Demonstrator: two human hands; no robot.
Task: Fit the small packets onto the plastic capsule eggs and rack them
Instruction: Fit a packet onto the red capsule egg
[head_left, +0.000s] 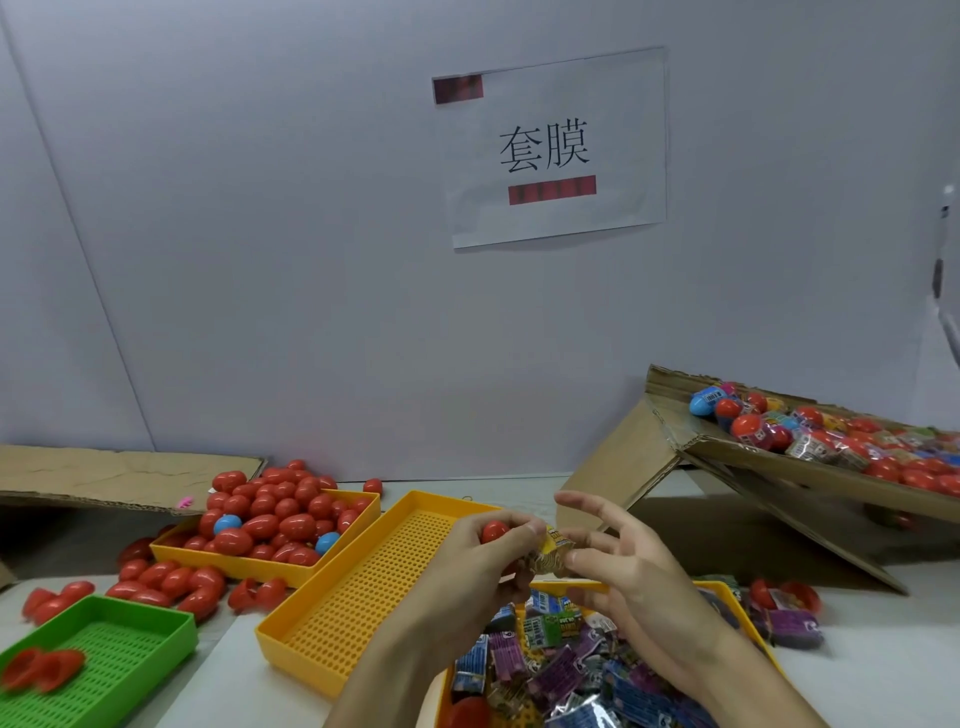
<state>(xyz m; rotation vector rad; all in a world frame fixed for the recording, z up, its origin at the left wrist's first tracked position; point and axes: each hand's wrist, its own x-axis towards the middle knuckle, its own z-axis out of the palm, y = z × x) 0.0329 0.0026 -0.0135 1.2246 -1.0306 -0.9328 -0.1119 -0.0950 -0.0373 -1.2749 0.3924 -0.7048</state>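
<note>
Progress judged partial: one red capsule egg is gripped in the left hand above the empty yellow tray, a packet being pinched onto it by the right hand; finished eggs fill the cardboard box at the table's right edge, many bare eggs remain.

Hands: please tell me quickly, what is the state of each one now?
Left hand: closed, holding a red egg.
Right hand: thumb and a finger pinch the yellow packet at the egg; other fingers spread.
</note>
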